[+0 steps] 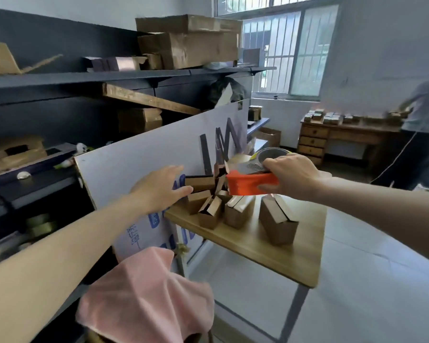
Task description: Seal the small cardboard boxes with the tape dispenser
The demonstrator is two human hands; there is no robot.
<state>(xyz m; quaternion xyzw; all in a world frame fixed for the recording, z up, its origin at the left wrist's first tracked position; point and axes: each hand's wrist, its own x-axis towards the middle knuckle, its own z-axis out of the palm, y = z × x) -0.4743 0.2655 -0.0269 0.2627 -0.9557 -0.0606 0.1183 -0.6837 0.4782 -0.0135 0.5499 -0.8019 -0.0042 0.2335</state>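
Matt cardboard boxes, wooden table

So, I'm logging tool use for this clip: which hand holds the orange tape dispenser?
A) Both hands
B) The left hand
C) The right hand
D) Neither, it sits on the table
C: the right hand grips the orange tape dispenser above the small cardboard boxes, while the left hand reaches open toward the boxes and touches no tool.
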